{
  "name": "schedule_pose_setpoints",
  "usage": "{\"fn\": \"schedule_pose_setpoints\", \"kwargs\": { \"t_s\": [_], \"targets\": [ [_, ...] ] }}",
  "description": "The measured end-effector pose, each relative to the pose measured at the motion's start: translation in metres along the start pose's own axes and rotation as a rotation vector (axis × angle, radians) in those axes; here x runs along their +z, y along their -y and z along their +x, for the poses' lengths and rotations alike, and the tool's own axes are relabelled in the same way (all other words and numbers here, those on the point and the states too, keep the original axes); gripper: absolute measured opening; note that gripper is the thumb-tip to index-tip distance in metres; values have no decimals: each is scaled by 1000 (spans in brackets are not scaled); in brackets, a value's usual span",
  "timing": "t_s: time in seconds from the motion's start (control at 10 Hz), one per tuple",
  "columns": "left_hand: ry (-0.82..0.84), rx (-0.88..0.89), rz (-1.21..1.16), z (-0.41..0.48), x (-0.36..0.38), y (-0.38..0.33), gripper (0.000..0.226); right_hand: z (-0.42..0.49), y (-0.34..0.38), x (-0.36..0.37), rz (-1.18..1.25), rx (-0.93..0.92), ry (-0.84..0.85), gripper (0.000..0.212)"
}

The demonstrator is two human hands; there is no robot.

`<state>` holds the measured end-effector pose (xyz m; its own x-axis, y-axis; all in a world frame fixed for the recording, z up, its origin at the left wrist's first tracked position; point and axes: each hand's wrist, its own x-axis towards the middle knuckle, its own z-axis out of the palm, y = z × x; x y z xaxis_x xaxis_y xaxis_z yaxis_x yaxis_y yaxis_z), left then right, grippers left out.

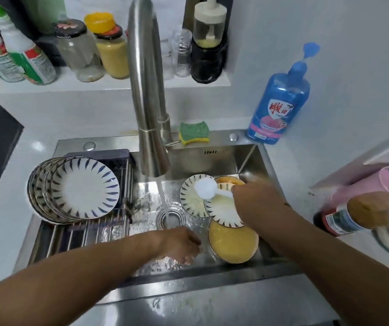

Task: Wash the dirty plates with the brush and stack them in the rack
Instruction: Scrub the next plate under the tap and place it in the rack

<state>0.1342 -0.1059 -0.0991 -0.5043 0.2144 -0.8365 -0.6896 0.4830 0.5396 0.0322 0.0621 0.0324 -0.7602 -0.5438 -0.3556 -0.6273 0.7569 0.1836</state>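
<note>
Sink corner (247,160) crowds plates (191,200); right hand (254,196) seemingly grips brush (206,188).

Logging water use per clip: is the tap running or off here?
Running. A stream falls from the faucet spout to the sink drain, and water splashes around the left hand.

My left arm reaches in from the lower left, forearm bare. My left hand (179,245) sits just on the near side of the drain (182,220), palm down, with the fingers loosely bent and pointing right. It holds nothing, and the fingertips are blurred. My right arm comes in from the lower right, angling up and leftward. My right hand (254,196) lies right of the drain and a little beyond it, knuckles up, fingers curled round the handle of the brush (206,188).
</note>
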Motion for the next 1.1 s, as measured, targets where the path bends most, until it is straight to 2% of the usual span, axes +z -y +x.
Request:
{"fn": "schedule_pose_setpoints", "kwargs": {
  "t_s": [0.1, 0.2, 0.3, 0.4, 0.5, 0.6, 0.7, 0.8, 0.9, 1.0, 1.1],
  "targets": [
    [-187, -16, -294, 50, 16, -25, 21, 10, -19, 8, 49, -6, 2, 22],
    [-432, -34, -342, 92, 10, -49, 22, 23, -31, 10, 63, -60, -44, 23],
    [-533, -74, -428, 125, 2, -58, 27, 34, -34, 14, 89, -96, -54, 23],
    [-526, -94, -527, 152, -9, -56, 25, 40, -33, 12, 137, -119, -44, 29],
    [-522, -132, -607, 190, -16, -36, 45, 46, -34, 9, 162, -128, -64, 30],
    [-519, -151, -663, 165, -7, -54, 25, 53, -29, 13, 164, -115, -43, 29],
    [-512, -224, -697, 140, 4, -75, 20, 59, -30, 22, 165, -101, -19, 32],
    [-479, -159, -749, 152, 4, -71, 20, 59, -41, 33, 177, -99, 25, 26],
    [-510, -129, -811, 140, 12, -66, 21, 52, -57, 44, 234, 3, 58, 29],
    [-485, -120, -878, 121, 20, -47, 29, 36, -69, 54, 285, 80, 39, 29],
    [-447, -64, -974, 93, 24, -29, 37, 23, -75, 57, 305, 75, 61, 30]
  ]
}}
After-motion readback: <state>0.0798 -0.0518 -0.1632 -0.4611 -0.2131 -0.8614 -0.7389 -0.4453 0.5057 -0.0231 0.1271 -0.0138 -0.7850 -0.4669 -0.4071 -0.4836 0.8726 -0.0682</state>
